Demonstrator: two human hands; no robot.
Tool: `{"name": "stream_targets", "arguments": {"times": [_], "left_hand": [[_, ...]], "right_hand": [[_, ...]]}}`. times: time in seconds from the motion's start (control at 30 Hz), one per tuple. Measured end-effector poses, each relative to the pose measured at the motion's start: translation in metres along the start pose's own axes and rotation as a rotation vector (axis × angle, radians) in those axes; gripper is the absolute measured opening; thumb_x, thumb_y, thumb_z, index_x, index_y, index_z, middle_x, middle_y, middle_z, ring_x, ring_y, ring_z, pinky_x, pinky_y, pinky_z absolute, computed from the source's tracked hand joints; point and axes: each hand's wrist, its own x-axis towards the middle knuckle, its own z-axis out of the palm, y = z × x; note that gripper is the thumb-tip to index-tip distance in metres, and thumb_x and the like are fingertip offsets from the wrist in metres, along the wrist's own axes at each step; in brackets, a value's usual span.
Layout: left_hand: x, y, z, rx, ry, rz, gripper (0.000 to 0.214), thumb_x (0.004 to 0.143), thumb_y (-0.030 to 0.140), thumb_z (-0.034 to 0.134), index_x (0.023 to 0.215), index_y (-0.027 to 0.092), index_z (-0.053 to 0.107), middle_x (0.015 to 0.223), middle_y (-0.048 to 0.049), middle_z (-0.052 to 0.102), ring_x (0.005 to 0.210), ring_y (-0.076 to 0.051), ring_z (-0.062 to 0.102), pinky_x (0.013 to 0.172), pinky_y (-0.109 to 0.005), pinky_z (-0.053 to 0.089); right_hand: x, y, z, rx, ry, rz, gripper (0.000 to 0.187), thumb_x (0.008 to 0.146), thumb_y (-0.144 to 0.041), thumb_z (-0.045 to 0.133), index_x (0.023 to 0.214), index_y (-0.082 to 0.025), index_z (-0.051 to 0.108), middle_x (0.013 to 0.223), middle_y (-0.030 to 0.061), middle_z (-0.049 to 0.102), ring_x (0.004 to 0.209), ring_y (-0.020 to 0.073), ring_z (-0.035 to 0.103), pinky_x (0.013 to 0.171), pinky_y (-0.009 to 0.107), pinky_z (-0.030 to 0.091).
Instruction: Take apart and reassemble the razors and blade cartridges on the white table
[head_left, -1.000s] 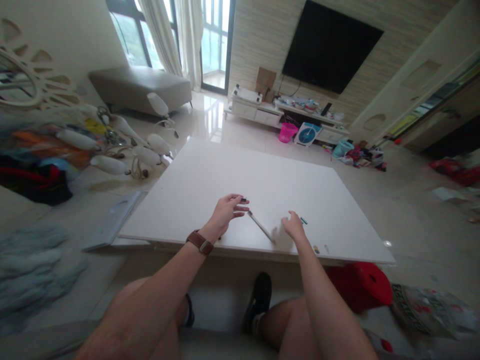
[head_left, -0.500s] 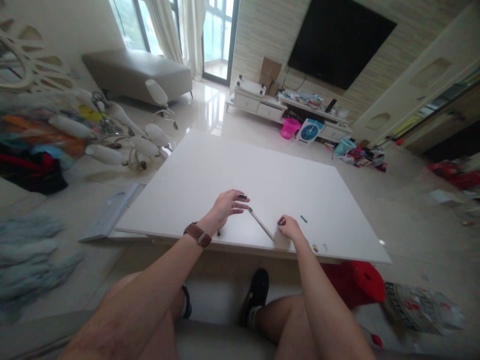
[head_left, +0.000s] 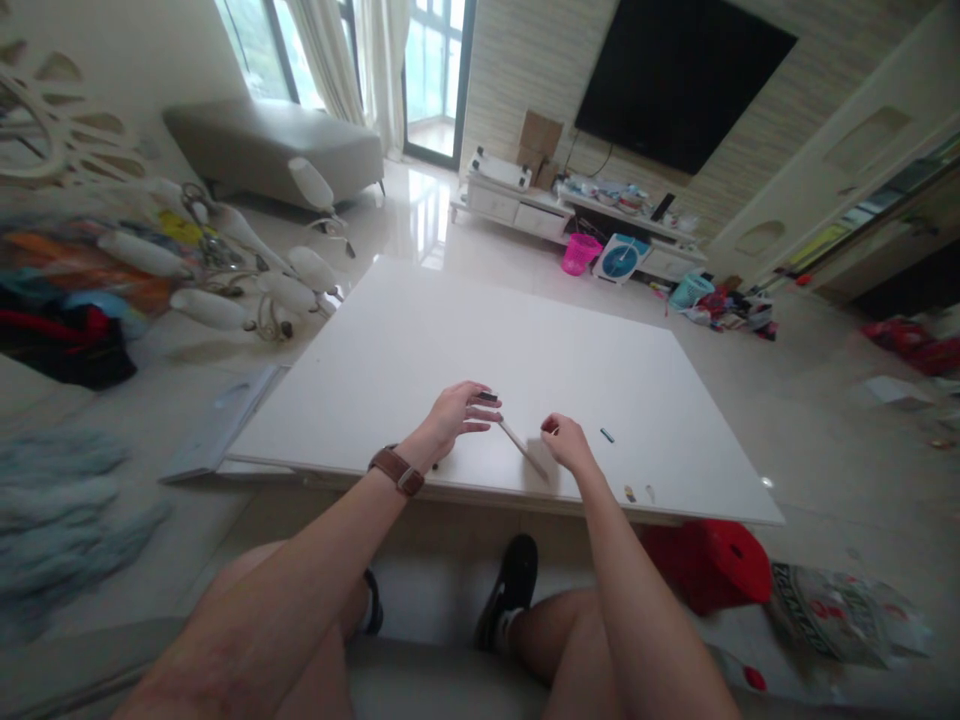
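Over the white tabletop (head_left: 480,330), my left hand (head_left: 454,412) has a small black block (head_left: 487,397) pinched at its fingertips; its lower fingers are loosely stretched. Close below those fingers is the upper end of a thin pale strip (head_left: 523,447), which slants down to the right. My right hand (head_left: 568,440) is just right of the strip, thumb and fingers closed together; whatever they hold is too small to make out. To its right lies a small dark stick-shaped piece (head_left: 607,435). Nearer the front edge are a small yellow-and-dark piece (head_left: 629,494) and a small pale piece (head_left: 650,493).
A red roll (head_left: 731,565) and a printed plastic bag (head_left: 840,610) sit on the floor at the right. Left of the table are a chandelier with white shades (head_left: 277,290) and a leaning pale panel (head_left: 217,430). A pink basket (head_left: 580,254) stands beyond the table.
My right hand has moved up and to the left, away from the strip's lower end. My left hand has stayed almost in place with the black block.
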Motion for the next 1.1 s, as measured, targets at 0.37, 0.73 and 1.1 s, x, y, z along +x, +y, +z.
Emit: {"name": "stream_targets", "arguments": {"times": [0.37,0.73,1.1], "left_hand": [[0.0,-0.006,0.006,-0.083,0.015,-0.002,0.018,0.083,0.025,0.054,0.096,0.014,0.06,0.102,-0.0155,0.072,0.078,-0.024,0.074,0.07,-0.033,0.057],[0.006,-0.012,0.005,-0.034,-0.016,0.013,0.017,0.085,0.026,0.053,0.095,0.015,0.06,0.103,-0.0156,0.072,0.077,-0.023,0.074,0.066,-0.032,0.056],[0.008,-0.019,0.007,-0.029,-0.013,-0.003,0.014,0.084,0.026,0.054,0.093,0.016,0.059,0.1,-0.0143,0.072,0.078,-0.023,0.073,0.065,-0.031,0.056]], "right_hand": [[-0.023,-0.086,-0.019,0.604,0.332,-0.217,0.023,0.084,-0.038,0.062,0.094,-0.018,0.069,0.089,0.0061,0.072,0.08,0.0183,0.063,0.06,0.026,0.043],[-0.027,-0.084,-0.019,0.867,0.339,-0.102,0.023,0.073,-0.037,0.078,0.081,-0.016,0.071,0.066,0.0018,0.068,0.061,0.0168,0.064,0.058,0.028,0.047],[-0.032,-0.1,-0.016,0.809,0.371,-0.239,0.011,0.076,-0.029,0.075,0.077,-0.019,0.077,0.084,0.005,0.067,0.077,0.0165,0.063,0.067,0.03,0.051]]}}
